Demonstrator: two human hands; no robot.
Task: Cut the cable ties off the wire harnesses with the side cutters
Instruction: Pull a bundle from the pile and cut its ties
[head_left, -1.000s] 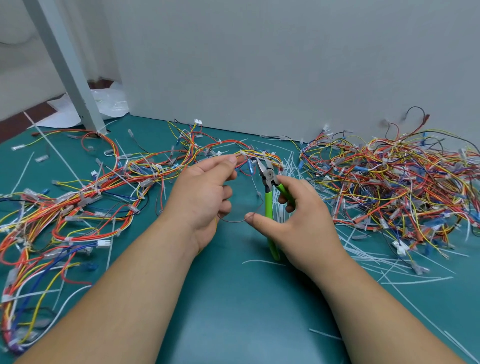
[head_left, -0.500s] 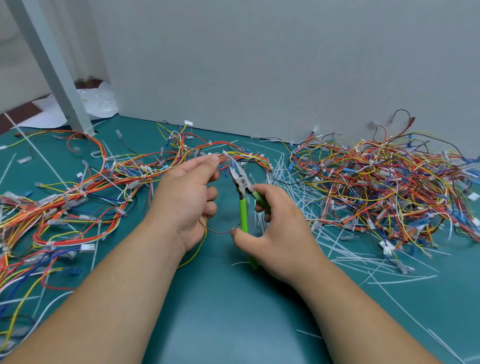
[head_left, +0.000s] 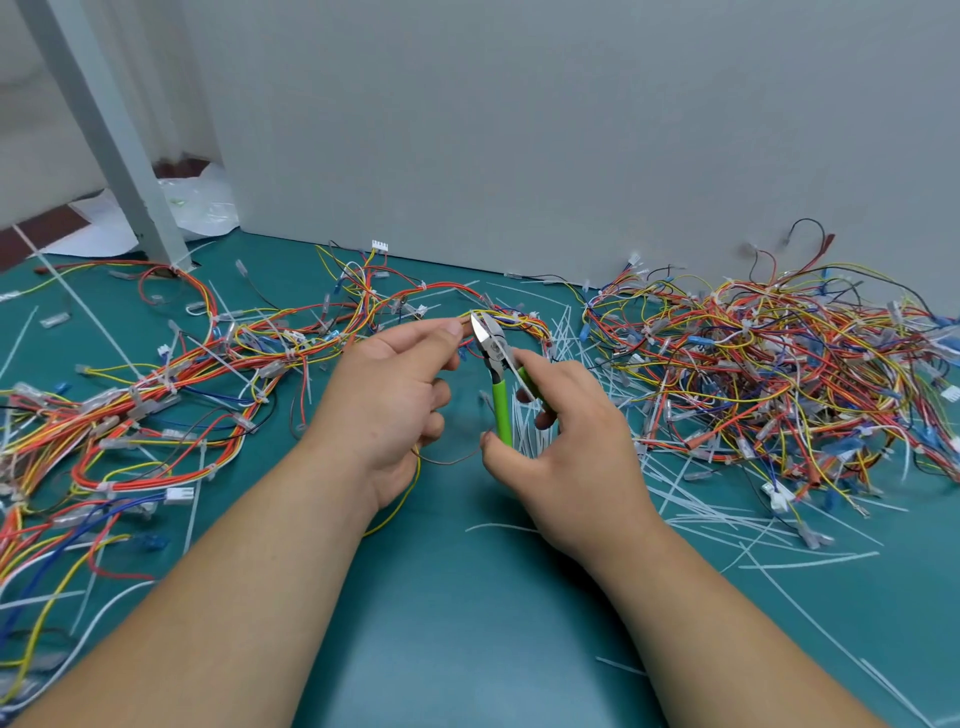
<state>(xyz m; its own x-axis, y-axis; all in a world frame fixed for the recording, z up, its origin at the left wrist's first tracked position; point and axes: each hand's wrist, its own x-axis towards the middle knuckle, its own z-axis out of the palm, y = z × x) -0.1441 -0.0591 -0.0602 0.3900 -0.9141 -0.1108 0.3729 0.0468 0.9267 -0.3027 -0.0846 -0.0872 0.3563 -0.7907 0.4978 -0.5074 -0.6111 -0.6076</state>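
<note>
Side cutters (head_left: 497, 364) | gripped by right hand (head_left: 566, 452), long axis running away from the person, tips pointing forward-left | left hand (head_left: 395, 400) pinches wire harness (head_left: 519, 318) just beside the tips

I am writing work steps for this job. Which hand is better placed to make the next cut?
The right hand: it grips the cutters, whose tip sits at the harness, close beside the left hand, which pinches it steady.
</note>
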